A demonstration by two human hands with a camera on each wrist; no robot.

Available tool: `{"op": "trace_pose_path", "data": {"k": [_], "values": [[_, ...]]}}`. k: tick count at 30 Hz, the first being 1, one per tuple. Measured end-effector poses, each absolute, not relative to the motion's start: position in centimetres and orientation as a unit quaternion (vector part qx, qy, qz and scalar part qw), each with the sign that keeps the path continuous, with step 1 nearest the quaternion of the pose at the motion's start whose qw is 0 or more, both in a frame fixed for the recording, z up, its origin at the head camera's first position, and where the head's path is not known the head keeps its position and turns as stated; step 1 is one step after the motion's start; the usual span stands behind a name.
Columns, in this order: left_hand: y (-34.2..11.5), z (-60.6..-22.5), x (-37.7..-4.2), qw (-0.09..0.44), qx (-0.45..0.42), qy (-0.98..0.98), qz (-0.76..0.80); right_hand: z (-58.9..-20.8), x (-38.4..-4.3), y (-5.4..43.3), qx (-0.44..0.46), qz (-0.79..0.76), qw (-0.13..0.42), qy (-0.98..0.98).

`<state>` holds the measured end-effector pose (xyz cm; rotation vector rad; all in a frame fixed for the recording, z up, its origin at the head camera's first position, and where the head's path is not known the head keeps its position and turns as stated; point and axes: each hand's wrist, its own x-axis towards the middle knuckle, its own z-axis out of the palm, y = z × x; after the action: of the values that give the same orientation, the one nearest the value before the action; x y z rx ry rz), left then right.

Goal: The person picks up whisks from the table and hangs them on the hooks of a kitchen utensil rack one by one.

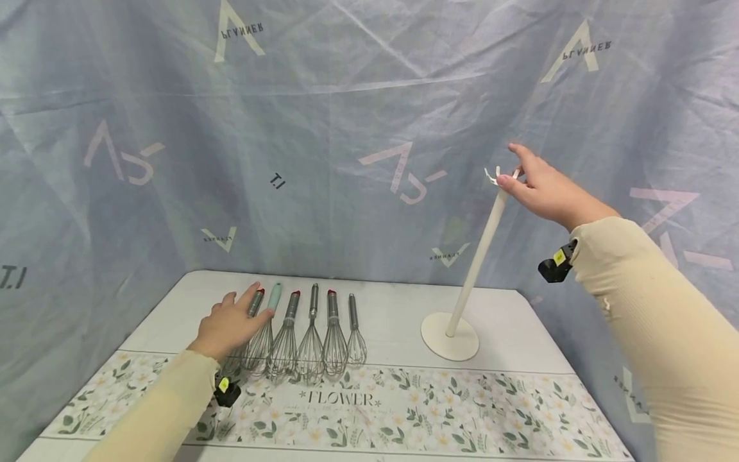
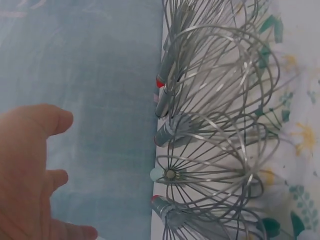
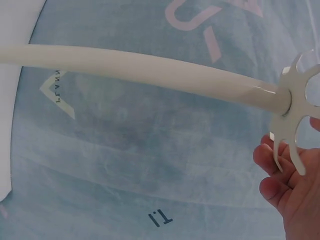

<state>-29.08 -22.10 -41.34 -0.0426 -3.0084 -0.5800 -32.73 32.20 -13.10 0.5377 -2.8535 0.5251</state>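
My left hand [image 1: 227, 326] hovers with spread fingers over the left end of a row of wire whisks. Just past its fingers shows a whisk with a mint-green handle [image 1: 274, 298]; a red-tipped whisk [image 1: 257, 300] is partly hidden behind the hand. In the left wrist view, a gap separates the fingers from the whisk wires [image 2: 245, 172]. My right hand [image 1: 543, 186] holds the hooked top of a white utensil stand [image 1: 482, 253], thumb and fingers around its prongs. Curved hooks [image 3: 295, 130] pass in front of the curled fingers in the right wrist view.
More whisks [image 1: 312, 350] lie side by side, handles toward the back. The stand's round base [image 1: 439, 340] rests on the right part of the white table [image 1: 392, 314]. A floral strip [image 1: 439, 410] crosses the table's front. Blue-grey cloth [image 1: 323, 212] hangs behind and at both sides.
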Motion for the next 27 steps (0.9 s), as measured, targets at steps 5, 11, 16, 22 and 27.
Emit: {"op": "trace_pose_path", "data": {"k": [5,11,16,22,27], "values": [[-22.9,-41.1,-29.6,0.026,-0.006,-0.974,-0.225,-13.5,-32.9,32.5,0.191,0.181,0.113,-0.958],[-24.0,-40.9,-30.2,0.003,-0.009,-0.956,-0.294,-13.8,-32.6,32.5,0.191,0.187,0.127,-0.955],[-24.7,-41.2,-30.7,-0.014,0.000,-0.937,-0.350,-14.0,-32.7,32.5,0.194,0.184,0.143,-0.953],[-25.6,-42.1,-31.4,-0.023,0.017,-0.926,-0.377,-14.3,-33.2,32.3,0.193,0.180,0.147,-0.953],[-26.3,-42.6,-32.1,-0.048,0.038,-0.899,-0.433,-14.4,-33.3,32.2,0.191,0.178,0.149,-0.954]]}}
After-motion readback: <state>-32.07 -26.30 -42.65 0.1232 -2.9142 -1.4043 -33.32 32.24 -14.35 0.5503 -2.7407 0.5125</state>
